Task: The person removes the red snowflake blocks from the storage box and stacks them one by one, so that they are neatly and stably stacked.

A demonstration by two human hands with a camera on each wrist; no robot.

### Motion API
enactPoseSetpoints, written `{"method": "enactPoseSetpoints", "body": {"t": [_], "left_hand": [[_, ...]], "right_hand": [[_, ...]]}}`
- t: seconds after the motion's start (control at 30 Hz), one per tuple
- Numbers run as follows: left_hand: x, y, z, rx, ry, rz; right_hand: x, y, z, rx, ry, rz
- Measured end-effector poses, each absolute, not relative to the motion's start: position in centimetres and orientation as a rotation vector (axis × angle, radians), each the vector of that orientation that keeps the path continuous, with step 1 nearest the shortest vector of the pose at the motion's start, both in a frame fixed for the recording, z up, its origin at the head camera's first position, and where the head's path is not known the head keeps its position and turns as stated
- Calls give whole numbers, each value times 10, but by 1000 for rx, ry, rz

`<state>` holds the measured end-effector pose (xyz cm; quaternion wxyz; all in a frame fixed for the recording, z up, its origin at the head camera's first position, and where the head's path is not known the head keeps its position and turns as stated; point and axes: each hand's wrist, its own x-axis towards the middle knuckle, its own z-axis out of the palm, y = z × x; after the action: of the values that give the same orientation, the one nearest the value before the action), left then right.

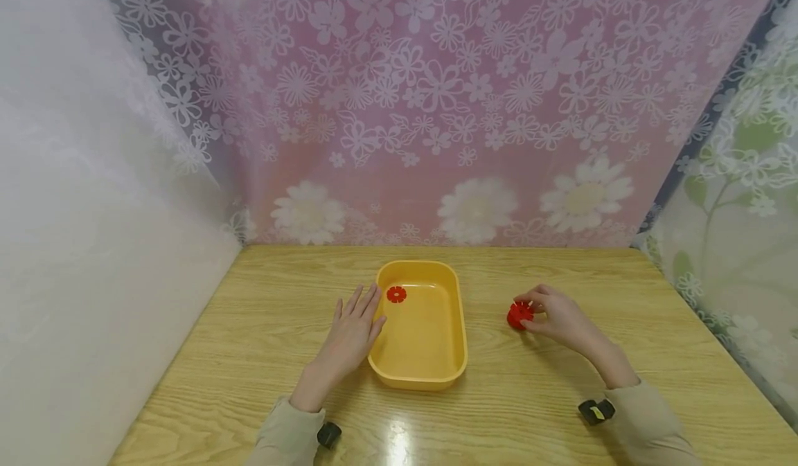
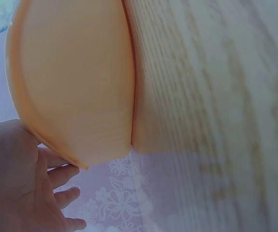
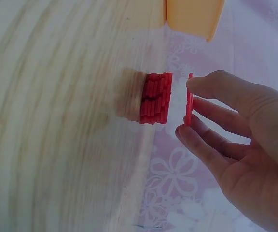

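A red flower-shaped plastic disc [image 3: 189, 104] is pinched by its edges between the thumb and fingers of my right hand [image 1: 557, 317]. Just below it, a short stack of the same red discs [image 3: 156, 98] stands on the table, with a small gap between stack and disc in the right wrist view. My left hand [image 1: 352, 331] rests with fingers extended against the left rim of a yellow plastic bin [image 1: 463, 341]. One red disc [image 1: 396, 294] lies flat inside the bin, toward its far left corner.
The wood-grain table [image 1: 249, 355] runs back to a pink flowered cloth [image 1: 399, 140]. A pale covering [image 1: 112, 244] borders the left side, and a green-patterned cloth [image 1: 736, 196] borders the right. Dark wrist devices [image 1: 596, 412] show at both sleeves.
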<state>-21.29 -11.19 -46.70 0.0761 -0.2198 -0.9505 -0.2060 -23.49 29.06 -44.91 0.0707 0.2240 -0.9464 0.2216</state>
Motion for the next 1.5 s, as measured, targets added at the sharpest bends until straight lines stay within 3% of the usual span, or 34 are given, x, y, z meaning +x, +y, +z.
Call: {"method": "enactPoseSetpoints", "body": {"t": [1.5], "left_hand": [[-212, -112, -465, -657, -2863, -602]], "right_hand": [[-234, 293, -453, 696, -2858, 675]]}}
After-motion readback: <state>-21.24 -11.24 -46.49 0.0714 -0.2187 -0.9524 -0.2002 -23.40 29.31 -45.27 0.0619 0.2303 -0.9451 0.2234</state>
